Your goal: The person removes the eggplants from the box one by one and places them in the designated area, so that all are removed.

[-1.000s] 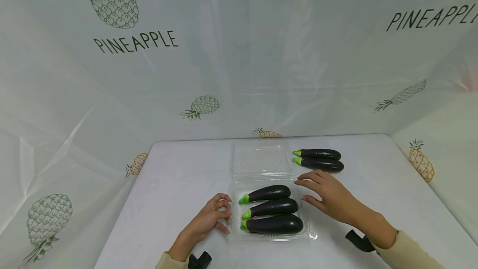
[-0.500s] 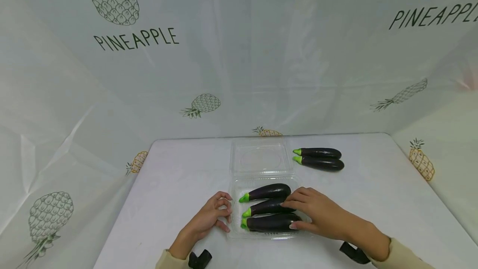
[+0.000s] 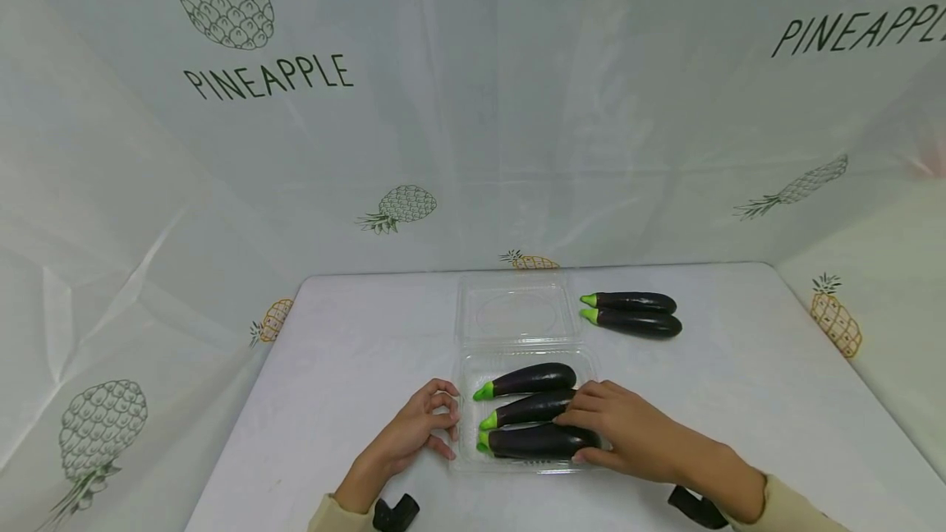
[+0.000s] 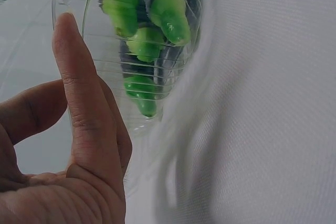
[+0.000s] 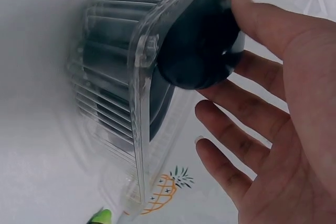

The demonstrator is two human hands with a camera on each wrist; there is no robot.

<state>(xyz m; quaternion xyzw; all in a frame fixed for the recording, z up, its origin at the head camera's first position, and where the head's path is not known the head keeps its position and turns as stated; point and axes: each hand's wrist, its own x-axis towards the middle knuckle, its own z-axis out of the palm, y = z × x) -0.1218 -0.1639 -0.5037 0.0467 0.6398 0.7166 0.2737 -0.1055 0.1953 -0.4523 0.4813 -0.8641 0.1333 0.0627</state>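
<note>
An open clear plastic clamshell box holds dark eggplants with bright green stem ends, lying side by side across it. My right hand grips the blunt end of the nearest eggplant, thumb on one side and fingers on the other. In the right wrist view that eggplant sits above the box rim. My left hand touches the box's left side with loosely bent fingers. Through that wall, in the left wrist view, several green stem ends show. The right hand partly hides the middle eggplant.
The box's lid lies folded back on the white table. Two more eggplants lie together to the right of the lid. A sheet printed with pineapples hangs behind and beside the table.
My right hand has come from the box's back right corner toward me and onto the nearest eggplant, and its fingers have closed round the blunt end. The left hand has stayed put.
</note>
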